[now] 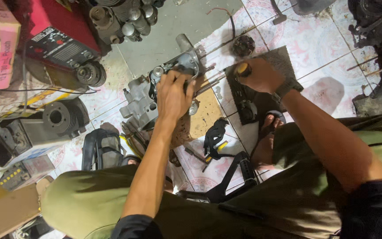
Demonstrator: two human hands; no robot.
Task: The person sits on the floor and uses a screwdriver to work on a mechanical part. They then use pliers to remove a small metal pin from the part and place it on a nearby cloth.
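Two hands: the left hand [173, 95] with fingers on one grey engine casing [149, 95], the right hand [261, 76] gripping one screwdriver [226, 76]. Beyond the fingertips, one red machine [60, 37].

A grey metal engine casing [144, 95] is seen lying on the tiled floor [323, 48], pressed from above. A screwdriver [219, 79] with a yellow-black handle is held angled against its side.

Light fell from above and was fairly bright around my left hand [172, 95], with pale glare on the tiles [315, 40] beyond my right hand [261, 76]. The corners went dim, soft and wide-angle stretched.
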